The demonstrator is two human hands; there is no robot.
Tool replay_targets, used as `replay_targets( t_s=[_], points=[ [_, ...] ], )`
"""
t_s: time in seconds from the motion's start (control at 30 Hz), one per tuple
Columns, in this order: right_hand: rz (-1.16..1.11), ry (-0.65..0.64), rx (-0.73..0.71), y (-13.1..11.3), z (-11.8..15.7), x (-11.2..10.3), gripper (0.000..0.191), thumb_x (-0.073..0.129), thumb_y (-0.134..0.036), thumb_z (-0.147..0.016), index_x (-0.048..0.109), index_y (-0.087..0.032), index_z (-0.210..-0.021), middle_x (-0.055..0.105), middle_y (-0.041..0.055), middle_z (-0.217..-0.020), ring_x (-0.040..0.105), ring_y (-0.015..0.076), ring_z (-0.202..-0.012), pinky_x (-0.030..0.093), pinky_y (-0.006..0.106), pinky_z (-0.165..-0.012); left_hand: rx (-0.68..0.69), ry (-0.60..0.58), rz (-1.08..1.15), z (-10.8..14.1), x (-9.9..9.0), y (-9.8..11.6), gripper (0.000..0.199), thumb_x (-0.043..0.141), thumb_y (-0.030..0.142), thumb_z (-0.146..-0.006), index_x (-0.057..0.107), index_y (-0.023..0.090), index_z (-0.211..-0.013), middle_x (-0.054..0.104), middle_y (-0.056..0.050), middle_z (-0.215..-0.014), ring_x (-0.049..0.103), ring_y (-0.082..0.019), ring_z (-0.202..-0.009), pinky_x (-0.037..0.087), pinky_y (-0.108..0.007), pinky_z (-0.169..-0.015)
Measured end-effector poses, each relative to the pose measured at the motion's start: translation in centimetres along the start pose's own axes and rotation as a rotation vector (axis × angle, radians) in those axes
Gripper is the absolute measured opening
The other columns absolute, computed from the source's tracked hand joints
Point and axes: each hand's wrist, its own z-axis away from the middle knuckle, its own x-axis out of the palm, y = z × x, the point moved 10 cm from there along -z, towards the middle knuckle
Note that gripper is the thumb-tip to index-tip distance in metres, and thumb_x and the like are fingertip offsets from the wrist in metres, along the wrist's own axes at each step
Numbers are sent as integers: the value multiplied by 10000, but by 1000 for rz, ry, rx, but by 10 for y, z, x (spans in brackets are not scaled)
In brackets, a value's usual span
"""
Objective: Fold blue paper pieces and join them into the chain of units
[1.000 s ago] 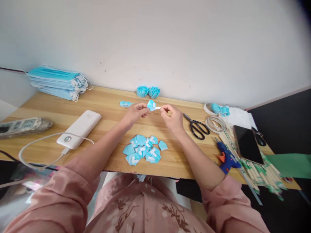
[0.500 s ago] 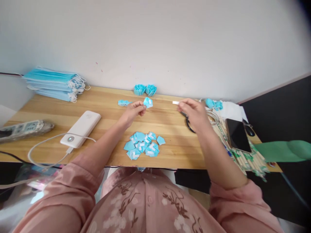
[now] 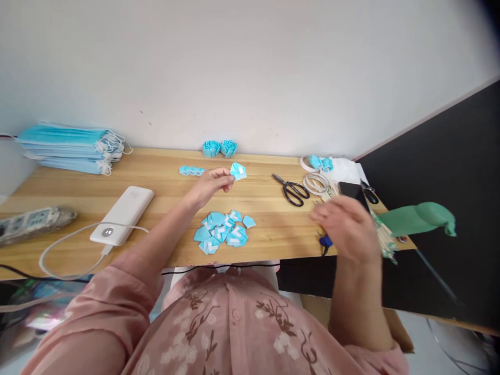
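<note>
My left hand [image 3: 213, 185] pinches a small folded light-blue petal piece [image 3: 238, 171] between thumb and fingers, above the table. A white strip of tape shows on that piece. Below it on the wood lies a pile of similar blue pieces [image 3: 222, 230], several bearing white tape. My right hand [image 3: 347, 226] hovers over the table's right side, partly in front of a phone [image 3: 350, 190] and wrapped sticks [image 3: 385, 239]. Motion smears its fingers, so whether it holds anything is unclear. Black-handled scissors [image 3: 291, 189] and white tape rolls [image 3: 316, 183] lie beyond that hand.
Two blue rosettes [image 3: 219, 148] stand by the wall, with a blue strip [image 3: 191, 171] before them. Stacked face masks [image 3: 72, 148], a power bank [image 3: 122, 216] with its cable and a power strip [image 3: 35, 224] occupy the left. A green object [image 3: 417, 220] protrudes at right.
My right hand has moved right and nearer my body, uncovering the scissors; the white strip it held no longer shows. My left hand still holds the blue piece. The view has shifted right.
</note>
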Motion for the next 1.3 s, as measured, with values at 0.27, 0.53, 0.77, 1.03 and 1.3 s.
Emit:
replay_targets(
  t_s=[0.27, 0.53, 0.77, 1.03, 1.3],
  points=[
    [-197, -358, 41, -1, -74, 144, 497, 707, -433, -820, 604, -274, -1280, 722, 70, -1196, 665, 218, -1124, 551, 403, -951, 27, -11, -108, 4, 6, 35, 280, 786, 416, -703, 653, 171, -687, 573, 16, -622, 496, -97, -586, 417, -254, -625],
    [-164, -407, -16, 3, -88, 179, 486, 651, -317, -792, 586, -204, -1261, 711, 15, -902, 669, 158, -839, 541, 298, -780, 34, 57, -190, 6, -5, 30, 334, 747, 491, -734, 685, 165, -771, 632, -9, -708, 539, -112, -663, 439, -244, -667],
    [28, -430, -157, 4, -92, 180, 516, 636, -272, -806, 556, -216, -1312, 651, -35, -804, 639, 135, -787, 522, 315, -856, 97, 118, -262, -6, -11, 39, 362, 730, 493, -727, 689, 153, -844, 668, -19, -783, 588, -134, -744, 463, -260, -743],
    [195, -281, -316, -20, -109, 171, 434, 625, -262, -834, 598, -224, -1266, 690, 8, -893, 659, 173, -872, 519, 360, -922, 198, 277, -382, -15, -17, 60, 191, 641, 346, -758, 622, 161, -713, 590, 17, -674, 484, -99, -621, 378, -237, -622],
    [91, -46, -408, -73, -128, 145, 288, 572, -340, -915, 642, -220, -1168, 716, 52, -989, 663, 191, -953, 525, 368, -939, 377, 421, -373, -23, -27, 117, 175, 613, 334, -755, 605, 165, -709, 569, 14, -655, 500, -107, -631, 394, -239, -625]
  ],
)
